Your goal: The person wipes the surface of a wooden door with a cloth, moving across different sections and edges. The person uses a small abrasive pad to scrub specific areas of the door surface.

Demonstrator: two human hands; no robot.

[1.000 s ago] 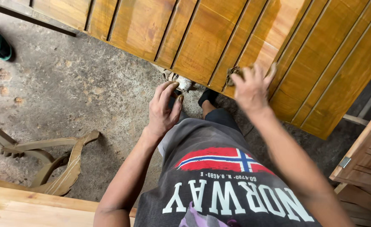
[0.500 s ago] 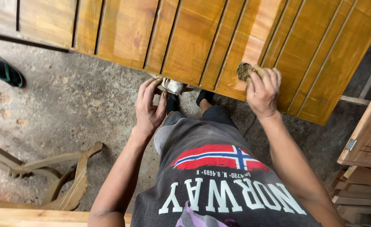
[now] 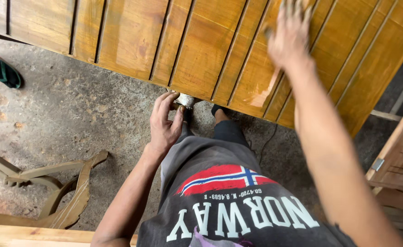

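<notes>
Left hand [image 3: 164, 126] fingers curled, gripping lower edge of slatted wooden panel [image 3: 201, 50], right hand [image 3: 289, 34] blurred, fingers spread flat on panel

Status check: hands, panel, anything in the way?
Left hand at the lower edge of the wooden panel, fingers on a small pale object there. Right hand blurred, flat on the panel face. Carved wooden piece on the floor, apart.

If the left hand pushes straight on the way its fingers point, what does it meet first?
Probably the small pale object at its fingertips, under the lower edge of the varnished slatted wooden panel; the left hand seems already touching it.
</notes>
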